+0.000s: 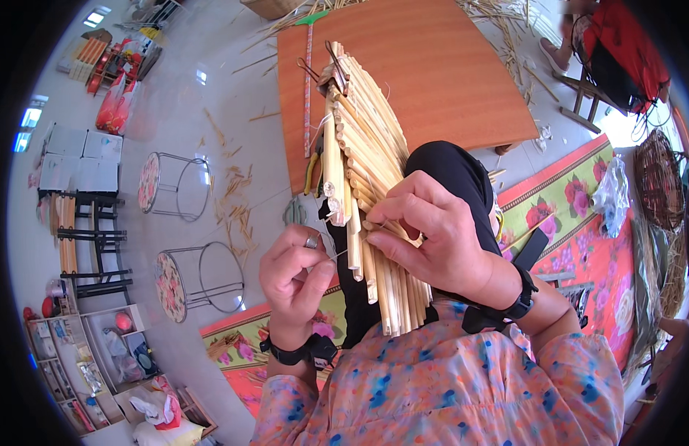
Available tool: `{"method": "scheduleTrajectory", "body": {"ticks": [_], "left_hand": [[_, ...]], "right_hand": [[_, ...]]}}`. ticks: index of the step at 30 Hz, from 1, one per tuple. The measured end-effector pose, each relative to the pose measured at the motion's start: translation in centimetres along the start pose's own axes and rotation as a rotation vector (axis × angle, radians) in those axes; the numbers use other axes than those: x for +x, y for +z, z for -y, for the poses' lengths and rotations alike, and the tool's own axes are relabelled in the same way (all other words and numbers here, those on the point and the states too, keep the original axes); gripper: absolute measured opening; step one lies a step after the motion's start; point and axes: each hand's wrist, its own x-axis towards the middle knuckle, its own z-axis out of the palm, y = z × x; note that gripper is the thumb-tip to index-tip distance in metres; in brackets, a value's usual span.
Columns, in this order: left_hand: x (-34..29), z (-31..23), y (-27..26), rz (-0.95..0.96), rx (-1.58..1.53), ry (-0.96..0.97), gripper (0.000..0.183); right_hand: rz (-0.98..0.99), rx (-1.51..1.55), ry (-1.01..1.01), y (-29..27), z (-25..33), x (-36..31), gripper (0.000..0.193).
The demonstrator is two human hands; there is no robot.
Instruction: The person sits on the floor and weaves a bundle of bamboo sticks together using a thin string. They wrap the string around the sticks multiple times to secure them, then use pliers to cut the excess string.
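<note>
Stalk bundle [381, 145], pale yellow and lashed side by side in layers, is being supported above the lap, between and ahead of two bare hands. By the left hand [296, 271], a fine pale thread [340, 254] is being pinched just beside the bundle's left edge; thumb and forefinger are being pressed nearly together, while the other fingers are being kept curled and a ring [312, 242] is being worn. By the right hand [437, 227], the bundle is being touched from the opposite side: thumb and forefinger are being held slightly apart about a stalk end, and whether thread is also being gripped between them cannot be told.

The long axis is being directed away from the body, with the far end being pointed toward the top of the view and slightly left, and the near end toward the wearer's patterned shirt [448, 372]. Stepped, cut stalk ends are being exposed along the left edge. At the narrow far end, the stalks are being clasped by metal clips [337, 78]. Beyond, the brown table [441, 74] is being partly covered from sight by the bundle, and a striped rod [309, 89] is being borne on it.
</note>
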Motion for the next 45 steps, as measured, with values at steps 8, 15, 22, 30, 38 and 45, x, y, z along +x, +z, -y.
{"method": "scheduleTrajectory", "body": {"ticks": [8,15,22,30,38,45], "left_hand": [[0.9,0.1,-0.8,-0.207,0.179,0.275,0.022],[-0.9,1.8,-1.2,-0.296,-0.258,0.003,0.029],[-0.9,2.3,1.3,-0.156,-1.152,-0.177,0.035],[0.6,2.1,0.2,-0.055,-0.883,-0.085,0.047],[0.1,0.7,-0.3,-0.069,-0.734,-0.147,0.046],[0.4,0.0,-0.2,-0.104,-0.705,-0.127,0.043]], "right_hand": [[0.036,-0.024,0.008,0.5,0.4,0.6,0.017],[-0.003,-0.049,-0.047,0.5,-1.0,-0.4,0.023],[0.002,-0.104,-0.282,0.2,-1.5,-0.9,0.034],[0.307,-0.524,-0.952,-1.7,0.8,7.1,0.026],[0.734,-0.47,-1.051,-0.7,2.3,10.8,0.009],[0.853,-0.433,-0.981,-0.5,2.4,11.3,0.013]]}}
